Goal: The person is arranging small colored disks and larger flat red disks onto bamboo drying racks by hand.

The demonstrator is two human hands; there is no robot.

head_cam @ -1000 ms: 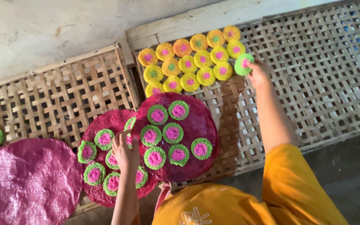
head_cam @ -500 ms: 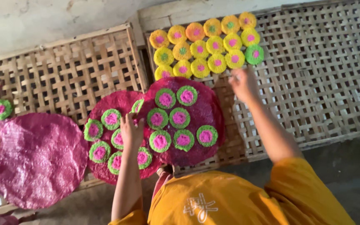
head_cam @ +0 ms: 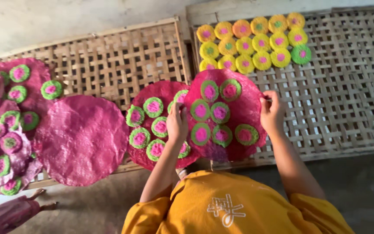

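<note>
Both hands, left and right, pinch the mid-frame pink disc at opposite rims; it looks thin, light, brittle.

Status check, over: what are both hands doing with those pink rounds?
Left hand and right hand grip opposite edges of pink round sheet. Six green-rimmed discs ride on it. It overlaps neighbouring loaded sheet.

Two woven bamboo lattice racks in pale wooden frames lie side by side, the right one set a little higher. Behind them runs a rough, pale plaster wall. Below lies a grey concrete floor, dimmer at the right, under soft daylight.
</note>
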